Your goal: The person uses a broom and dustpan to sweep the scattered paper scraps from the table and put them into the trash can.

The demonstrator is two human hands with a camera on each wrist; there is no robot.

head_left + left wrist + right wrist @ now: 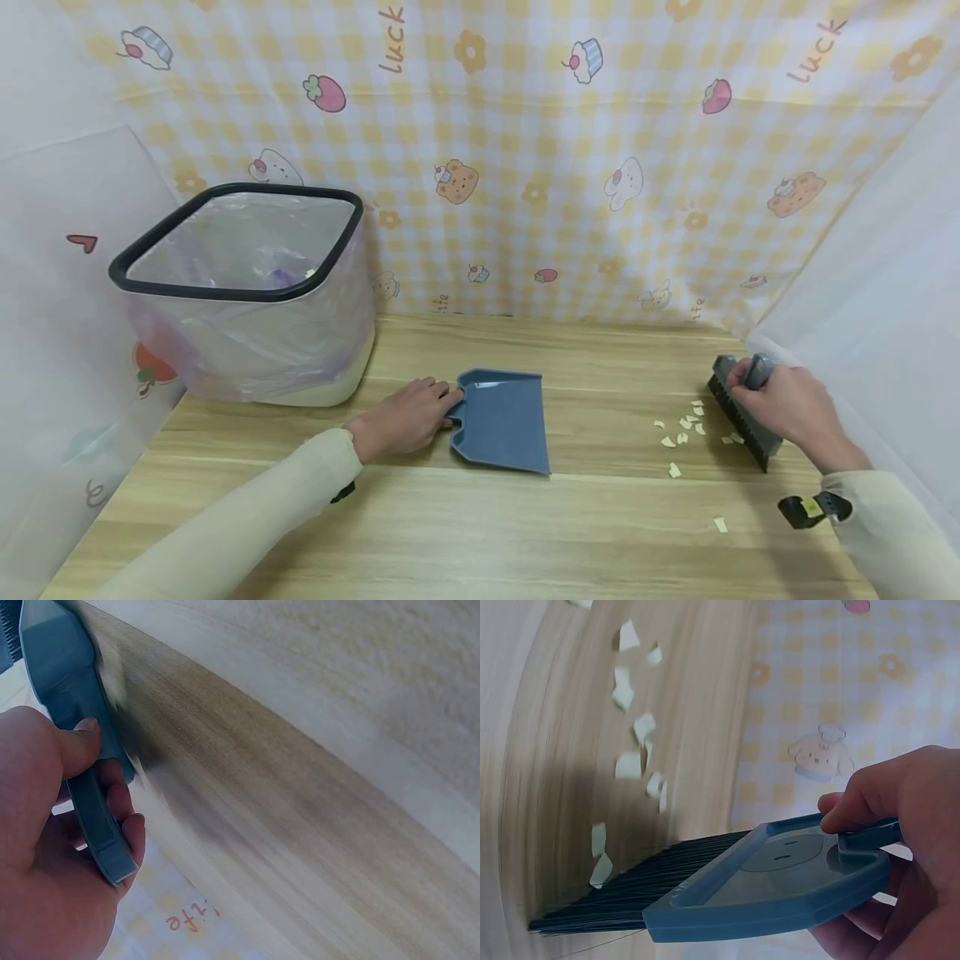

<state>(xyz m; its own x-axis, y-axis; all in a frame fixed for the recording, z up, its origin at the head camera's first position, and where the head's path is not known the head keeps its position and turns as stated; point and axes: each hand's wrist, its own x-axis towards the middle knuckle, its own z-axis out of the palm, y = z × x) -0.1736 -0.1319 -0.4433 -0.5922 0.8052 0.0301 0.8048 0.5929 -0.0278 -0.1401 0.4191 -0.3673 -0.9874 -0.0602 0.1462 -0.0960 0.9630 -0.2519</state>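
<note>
A blue-grey dustpan (pixel 506 421) lies on the wooden tabletop, its wide edge facing right. My left hand (pixel 411 415) grips its handle (pixel 105 832), thumb on top and fingers wrapped beneath. Over at the right, my right hand (pixel 791 408) holds a small blue hand brush (pixel 772 874) by its handle. The brush's dark bristles (pixel 652 885) reach down to the tabletop. Small pale yellow paper scraps (pixel 682 439) are scattered just left of the bristles, a couple right beside them. One scrap (pixel 721 525) lies apart, nearer the front.
A bin with a black rim (pixel 225 293) and a clear plastic liner stands at the back left, a few bits inside. A checked curtain (pixel 540 167) hangs behind the tabletop (pixel 480 533), and white sheeting (pixel 885 333) closes off the right side.
</note>
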